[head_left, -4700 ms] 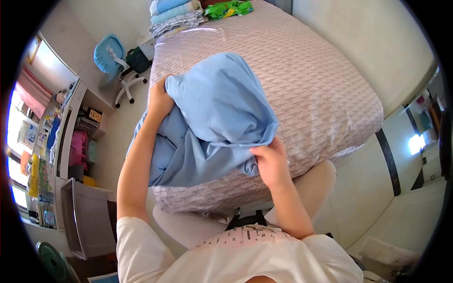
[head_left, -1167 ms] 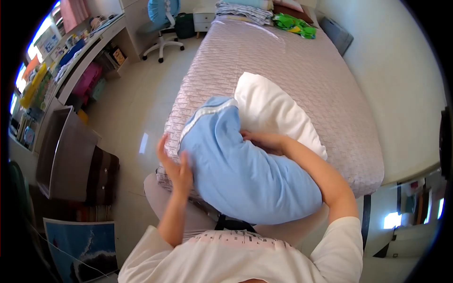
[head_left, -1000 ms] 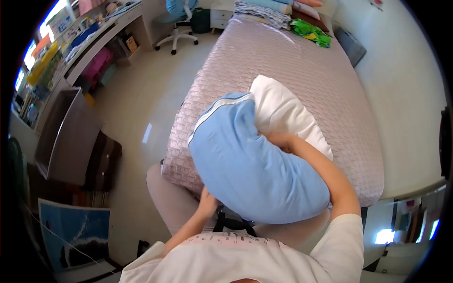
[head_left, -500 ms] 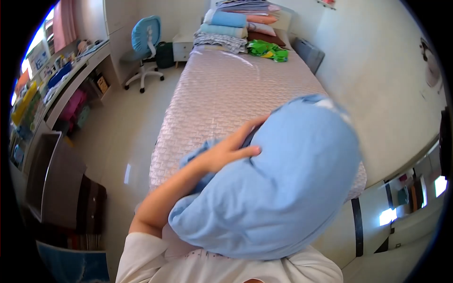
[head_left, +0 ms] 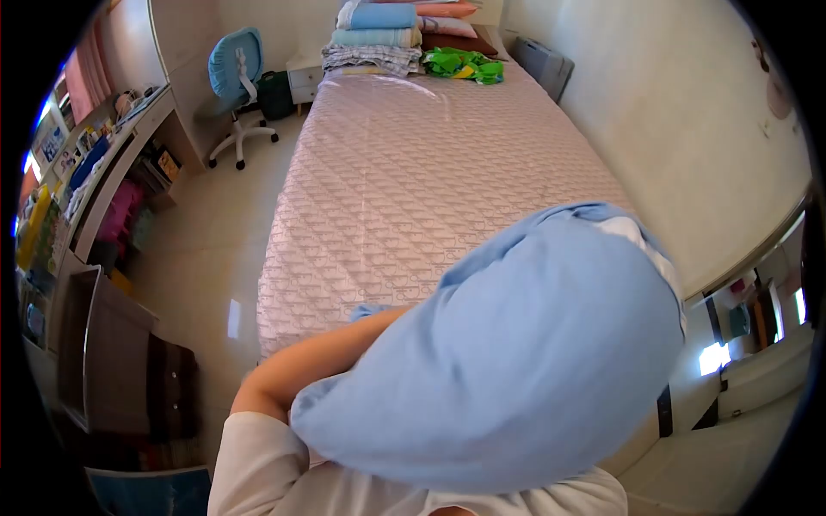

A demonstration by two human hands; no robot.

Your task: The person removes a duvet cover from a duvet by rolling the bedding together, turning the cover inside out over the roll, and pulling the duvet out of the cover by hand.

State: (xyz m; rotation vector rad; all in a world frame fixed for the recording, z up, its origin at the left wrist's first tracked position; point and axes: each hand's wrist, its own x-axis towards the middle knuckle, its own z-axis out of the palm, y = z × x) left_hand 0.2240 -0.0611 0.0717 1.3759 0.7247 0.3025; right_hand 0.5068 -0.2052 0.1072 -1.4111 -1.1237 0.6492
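A bulky light blue pillow [head_left: 508, 361] is held up against my chest, its cloth creased and bulging. White material [head_left: 632, 232] shows at its upper right edge. My left forearm [head_left: 344, 344] reaches across behind the pillow, so the hand and its fingers are out of sight. A bit of blue cloth [head_left: 370, 312] sticks out just above that forearm. Neither my right hand nor my right arm can be seen; the pillow covers that side.
The bed with its pink patterned cover [head_left: 370, 189] lies ahead. Folded bedding [head_left: 374, 39] and a green cloth [head_left: 465, 64] are at its far end. A grey case [head_left: 540, 67] stands by the wall. To the left are a swivel chair [head_left: 237, 69] and a long desk [head_left: 129, 142].
My left hand, visible on the pillow before, has slid behind it. The pillow has turned and spread lower and wider to the right. The view has tipped down a little.
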